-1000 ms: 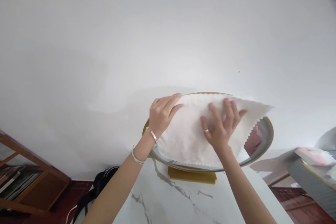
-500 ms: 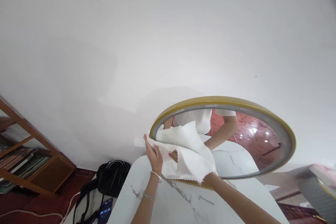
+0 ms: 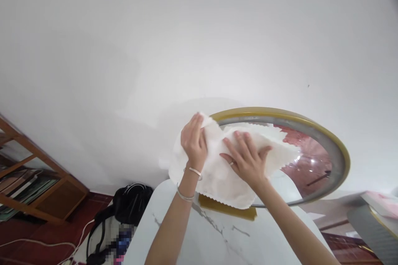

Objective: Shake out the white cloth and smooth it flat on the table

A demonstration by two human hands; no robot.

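A round mirror [image 3: 314,161] in a gold frame [image 3: 280,112] leans by the wall on a marble-patterned white table [image 3: 174,215]. Spread over its left part is a white cloth [image 3: 224,182] with zigzag edges, hiding much of the glass. My left hand [image 3: 195,140] has its fingers closed on the cloth at the upper left rim. On the cloth over the glass lies my right hand [image 3: 247,155], flat with fingers spread. Below the cloth shows a gold base piece [image 3: 228,208].
A black bag [image 3: 133,203] sits left of the table, near a white cable [image 3: 82,232]. Further left stands a wooden shelf [image 3: 66,190] with papers or books. At the right edge is a grey ribbed object [image 3: 373,227] with something pink and white on top.
My left hand has moved up and right along the rim and closed on the cloth. My right hand has come out from behind the cloth and now presses it flat, spread further right.
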